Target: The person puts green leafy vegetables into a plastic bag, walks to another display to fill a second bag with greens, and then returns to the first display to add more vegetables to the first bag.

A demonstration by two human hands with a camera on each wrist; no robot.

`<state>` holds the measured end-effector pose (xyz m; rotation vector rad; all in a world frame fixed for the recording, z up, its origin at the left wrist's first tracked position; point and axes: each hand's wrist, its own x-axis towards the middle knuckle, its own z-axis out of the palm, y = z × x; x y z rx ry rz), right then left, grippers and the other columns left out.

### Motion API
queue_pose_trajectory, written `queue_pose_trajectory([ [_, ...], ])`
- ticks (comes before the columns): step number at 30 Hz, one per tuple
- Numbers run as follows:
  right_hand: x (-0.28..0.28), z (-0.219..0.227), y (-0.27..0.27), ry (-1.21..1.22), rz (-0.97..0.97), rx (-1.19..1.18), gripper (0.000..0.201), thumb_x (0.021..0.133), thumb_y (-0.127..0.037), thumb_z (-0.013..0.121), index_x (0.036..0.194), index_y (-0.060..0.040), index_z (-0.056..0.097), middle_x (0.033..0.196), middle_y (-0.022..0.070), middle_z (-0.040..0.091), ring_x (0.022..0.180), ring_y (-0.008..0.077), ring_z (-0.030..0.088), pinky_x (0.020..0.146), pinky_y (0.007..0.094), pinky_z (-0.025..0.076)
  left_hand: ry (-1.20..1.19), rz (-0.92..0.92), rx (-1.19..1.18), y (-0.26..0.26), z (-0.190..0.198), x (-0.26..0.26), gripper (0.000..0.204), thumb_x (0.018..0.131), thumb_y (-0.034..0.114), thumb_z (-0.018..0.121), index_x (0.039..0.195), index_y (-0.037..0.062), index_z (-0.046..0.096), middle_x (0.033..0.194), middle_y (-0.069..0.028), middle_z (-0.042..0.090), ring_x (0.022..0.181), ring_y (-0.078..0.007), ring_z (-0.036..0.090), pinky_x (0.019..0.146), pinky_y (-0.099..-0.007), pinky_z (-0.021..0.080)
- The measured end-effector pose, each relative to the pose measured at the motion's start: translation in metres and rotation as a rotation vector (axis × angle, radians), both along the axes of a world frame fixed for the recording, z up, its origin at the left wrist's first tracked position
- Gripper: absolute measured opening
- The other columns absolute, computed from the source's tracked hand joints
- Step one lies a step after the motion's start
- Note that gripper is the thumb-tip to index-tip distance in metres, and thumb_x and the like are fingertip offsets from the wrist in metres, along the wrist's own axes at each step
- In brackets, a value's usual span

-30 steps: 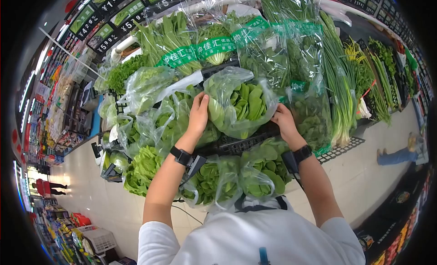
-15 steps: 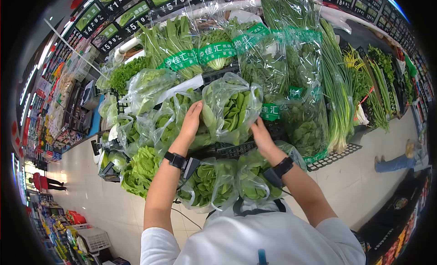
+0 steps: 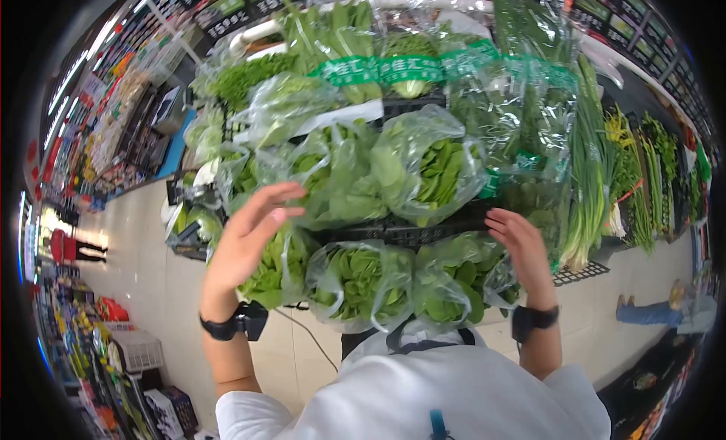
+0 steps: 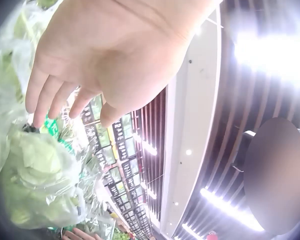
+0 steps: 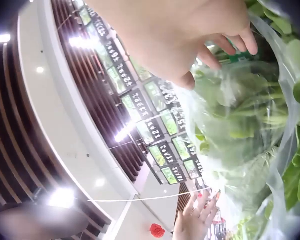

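A clear plastic bag of leafy greens (image 3: 435, 171) sits in the middle row of the display, its leaves showing through the open top. My left hand (image 3: 246, 239) is raised to its left, over other bagged greens, fingers extended and holding nothing. On the other side, my right hand (image 3: 520, 251) hovers low beside the bag with relaxed, empty fingers. The left wrist view shows the left palm (image 4: 105, 60) above a bagged head of greens (image 4: 37, 175). In the right wrist view, the right hand's fingers (image 5: 210, 57) overlap a clear bag of greens (image 5: 235, 100).
Bagged greens (image 3: 359, 281) line the front, close to the person's white shirt (image 3: 423, 387). Black crates (image 3: 386, 232) show between the rows. Green-banded packs (image 3: 412, 65) stand behind, with long scallions (image 3: 586, 183) at the right. A person in jeans (image 3: 650, 313) is in the right aisle.
Both hands have let go of the bag of greens and drawn apart, the left moving left and toward the body, the right moving right. The bag stays in the middle row.
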<state>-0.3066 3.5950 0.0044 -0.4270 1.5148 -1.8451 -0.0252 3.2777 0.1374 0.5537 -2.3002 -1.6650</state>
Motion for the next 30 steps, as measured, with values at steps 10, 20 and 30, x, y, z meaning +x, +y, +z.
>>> queue_pose_trajectory([
  [10, 0.049, 0.021, 0.021, 0.648, -0.512, 0.239, 0.026, 0.095, -0.015, 0.056, 0.111, 0.0029, 0.064, 0.106, 0.0111, 0.067, 0.098, 0.0171, 0.062, 0.09, 0.0294, 0.046, 0.243, 0.431, -0.081, 0.044, -0.014, 0.217, 0.035, 0.094, 0.021, 0.053, 0.114, -0.0067, 0.057, 0.1, -0.0196, 0.066, 0.093, -0.0277, 0.065, 0.09, -0.0393, 0.047],
  [20, 0.171, 0.059, -0.052, 0.574, -0.605, -0.085, 0.019, 0.097, -0.009, 0.051, 0.108, 0.0026, 0.061, 0.102, 0.0104, 0.065, 0.09, 0.0144, 0.06, 0.076, 0.0262, 0.044, 0.49, 0.723, -0.104, 0.028, -0.028, 0.388, 0.033, 0.097, 0.026, 0.052, 0.105, -0.0054, 0.057, 0.089, -0.0164, 0.065, 0.082, -0.0247, 0.063, 0.081, -0.0384, 0.049],
  [30, 0.454, -0.062, -0.227, -0.152, 1.336, 0.217, 0.032, 0.094, -0.01, 0.056, 0.125, -0.0019, 0.056, 0.117, 0.0105, 0.064, 0.1, 0.0212, 0.065, 0.081, 0.0312, 0.052, 0.079, 1.033, 0.182, 0.082, -0.173, 0.547, 0.026, 0.096, 0.018, 0.053, 0.113, 0.0, 0.062, 0.104, -0.0104, 0.068, 0.094, -0.0205, 0.065, 0.089, -0.0324, 0.048],
])
